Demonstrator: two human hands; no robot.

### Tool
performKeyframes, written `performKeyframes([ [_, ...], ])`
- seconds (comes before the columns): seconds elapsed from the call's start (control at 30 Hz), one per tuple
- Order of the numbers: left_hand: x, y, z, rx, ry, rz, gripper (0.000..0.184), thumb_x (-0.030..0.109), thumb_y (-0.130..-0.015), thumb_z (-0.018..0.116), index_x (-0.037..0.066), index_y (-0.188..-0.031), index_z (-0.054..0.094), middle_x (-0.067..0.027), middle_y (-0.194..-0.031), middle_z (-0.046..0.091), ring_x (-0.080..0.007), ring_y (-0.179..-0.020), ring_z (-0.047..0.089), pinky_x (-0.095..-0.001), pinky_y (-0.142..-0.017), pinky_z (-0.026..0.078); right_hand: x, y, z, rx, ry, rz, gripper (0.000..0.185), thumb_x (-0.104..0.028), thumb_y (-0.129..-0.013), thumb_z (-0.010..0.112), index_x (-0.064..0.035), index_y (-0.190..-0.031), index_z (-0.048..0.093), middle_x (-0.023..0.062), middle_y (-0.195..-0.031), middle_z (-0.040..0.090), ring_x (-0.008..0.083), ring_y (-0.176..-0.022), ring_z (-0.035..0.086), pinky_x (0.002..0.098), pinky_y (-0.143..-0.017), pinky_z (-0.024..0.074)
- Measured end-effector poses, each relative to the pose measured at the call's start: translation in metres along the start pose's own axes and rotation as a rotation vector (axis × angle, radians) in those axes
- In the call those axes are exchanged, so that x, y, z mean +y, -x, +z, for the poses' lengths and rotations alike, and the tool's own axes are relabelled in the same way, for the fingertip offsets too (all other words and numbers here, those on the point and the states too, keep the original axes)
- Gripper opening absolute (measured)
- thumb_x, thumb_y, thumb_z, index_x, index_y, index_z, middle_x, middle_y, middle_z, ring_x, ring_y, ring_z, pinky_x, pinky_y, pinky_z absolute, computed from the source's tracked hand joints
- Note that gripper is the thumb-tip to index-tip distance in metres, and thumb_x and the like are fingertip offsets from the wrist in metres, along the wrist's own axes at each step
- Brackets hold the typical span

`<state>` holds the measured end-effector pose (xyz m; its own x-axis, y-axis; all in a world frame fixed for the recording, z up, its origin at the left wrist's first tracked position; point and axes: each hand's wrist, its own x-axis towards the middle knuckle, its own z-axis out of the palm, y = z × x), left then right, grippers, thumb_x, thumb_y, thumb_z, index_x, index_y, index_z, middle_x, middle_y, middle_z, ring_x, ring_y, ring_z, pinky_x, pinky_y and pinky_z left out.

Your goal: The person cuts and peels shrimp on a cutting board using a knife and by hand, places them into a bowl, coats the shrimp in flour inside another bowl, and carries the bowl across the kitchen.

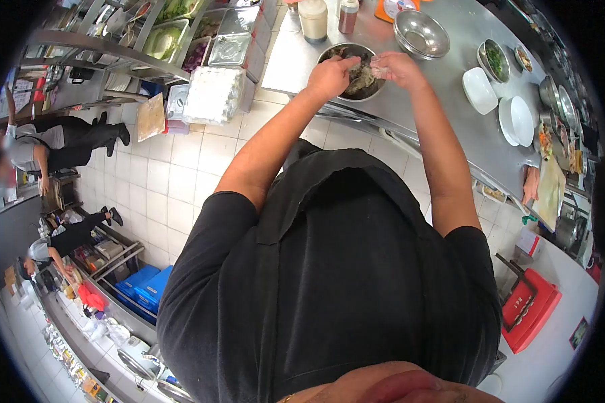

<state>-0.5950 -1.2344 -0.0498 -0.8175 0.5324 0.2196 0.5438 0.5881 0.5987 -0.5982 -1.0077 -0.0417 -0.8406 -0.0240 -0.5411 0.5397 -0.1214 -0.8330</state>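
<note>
A metal bowl (pixel 366 99) with greyish, coated food (pixel 364 79) stands near the edge of the steel counter (pixel 410 101). My left hand (pixel 331 76) is over the bowl's left side, its fingers bent toward the food; whether they grip any of it is hard to make out. At the bowl's right rim is my right hand (pixel 395 69), its fingertips whitish and wet and drawn together over the food. What they hold, if anything, is too small to name.
Behind the bowl stand a pale sauce container (pixel 313 20) and a reddish bottle (pixel 347 16). An empty metal bowl (pixel 421 33), a bowl of greens (pixel 494 60) and white dishes (pixel 480 91) lie to the right. Egg trays (pixel 214 94) are left. Two people are far left.
</note>
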Motion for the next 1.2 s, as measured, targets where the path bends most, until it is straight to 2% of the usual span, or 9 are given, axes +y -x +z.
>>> performKeyframes([
  [0.17,0.008,0.001,0.006,-0.018,-0.213,0.199,0.036,0.008,-0.082,0.053,0.019,-0.113,0.066,-0.0115,-0.107,0.062,-0.0307,-0.100,0.059,-0.0415,-0.087,0.049,0.011,0.006,0.000,0.041,-0.054,-0.013,0.019,-0.003,-0.082,0.064,0.0020,-0.100,0.062,0.0086,-0.094,0.065,0.0189,-0.084,0.065,0.0311,-0.074,0.0555],
  [0.27,0.011,-0.001,0.014,-0.012,-0.178,0.237,0.030,0.010,-0.081,0.055,0.015,-0.108,0.068,-0.0111,-0.110,0.061,-0.0316,-0.100,0.059,-0.0417,-0.088,0.048,0.019,0.011,-0.009,0.032,-0.091,-0.032,0.020,-0.004,-0.082,0.064,0.0021,-0.101,0.061,0.0082,-0.093,0.065,0.0182,-0.084,0.064,0.0297,-0.074,0.0551],
  [0.4,-0.001,-0.009,0.014,0.153,0.065,0.168,0.026,0.012,-0.080,0.061,0.010,-0.105,0.068,-0.0122,-0.110,0.062,-0.0317,-0.098,0.060,-0.0392,-0.086,0.049,0.020,0.027,-0.012,0.008,-0.202,-0.020,0.023,-0.005,-0.083,0.064,0.0032,-0.104,0.060,0.0084,-0.094,0.064,0.0175,-0.085,0.064,0.0288,-0.073,0.0554],
  [0.5,-0.014,-0.012,0.001,0.103,0.104,-0.024,0.026,0.011,-0.081,0.061,0.008,-0.106,0.067,-0.0132,-0.107,0.062,-0.0330,-0.095,0.060,-0.0385,-0.085,0.050,0.022,0.031,-0.011,-0.006,-0.224,-0.089,0.024,-0.005,-0.083,0.064,0.0041,-0.105,0.059,0.0089,-0.096,0.063,0.0175,-0.086,0.064,0.0300,-0.075,0.0559],
  [0.53,-0.017,-0.013,-0.002,0.135,0.038,0.049,0.024,0.008,-0.078,0.059,0.005,-0.100,0.068,-0.0149,-0.102,0.063,-0.0339,-0.091,0.061,-0.0398,-0.083,0.051,0.022,0.031,-0.010,-0.012,-0.238,-0.089,0.025,-0.005,-0.083,0.065,0.0044,-0.105,0.059,0.0091,-0.096,0.063,0.0176,-0.087,0.064,0.0302,-0.076,0.0560],
  [0.73,-0.009,-0.015,-0.005,-0.017,-0.026,0.137,0.024,0.010,-0.078,0.060,0.007,-0.101,0.068,-0.0142,-0.099,0.063,-0.0337,-0.092,0.061,-0.0407,-0.082,0.051,0.014,0.024,-0.005,-0.008,-0.192,-0.074,0.025,-0.005,-0.083,0.065,0.0042,-0.106,0.059,0.0094,-0.097,0.064,0.0174,-0.086,0.064,0.0292,-0.075,0.0553],
  [0.87,0.022,-0.009,0.008,-0.090,-0.086,0.266,0.030,0.018,-0.078,0.065,0.009,-0.107,0.064,-0.0131,-0.103,0.062,-0.0322,-0.096,0.061,-0.0409,-0.082,0.051,0.025,0.008,-0.018,-0.042,-0.256,-0.068,0.023,-0.003,-0.083,0.064,0.0030,-0.104,0.059,0.0095,-0.093,0.064,0.0181,-0.083,0.064,0.0280,-0.071,0.0548],
  [1.1,0.043,-0.019,0.033,-0.278,-0.325,0.054,0.043,0.023,-0.079,0.063,0.008,-0.119,0.053,-0.0149,-0.108,0.062,-0.0316,-0.102,0.061,-0.0428,-0.084,0.051,0.040,0.012,-0.025,-0.079,-0.342,-0.058,0.022,-0.008,-0.086,0.063,0.0011,-0.105,0.058,0.0080,-0.093,0.065,0.0160,-0.083,0.064,0.0292,-0.075,0.0549],
  [1.2,0.044,-0.026,0.039,-0.411,-0.362,-0.071,0.043,0.023,-0.079,0.063,0.007,-0.117,0.051,-0.0160,-0.108,0.063,-0.0317,-0.103,0.060,-0.0438,-0.085,0.051,0.048,0.014,-0.026,-0.113,-0.414,-0.071,0.022,-0.007,-0.086,0.063,0.0011,-0.105,0.058,0.0086,-0.094,0.066,0.0164,-0.082,0.065,0.0288,-0.075,0.0548],
])
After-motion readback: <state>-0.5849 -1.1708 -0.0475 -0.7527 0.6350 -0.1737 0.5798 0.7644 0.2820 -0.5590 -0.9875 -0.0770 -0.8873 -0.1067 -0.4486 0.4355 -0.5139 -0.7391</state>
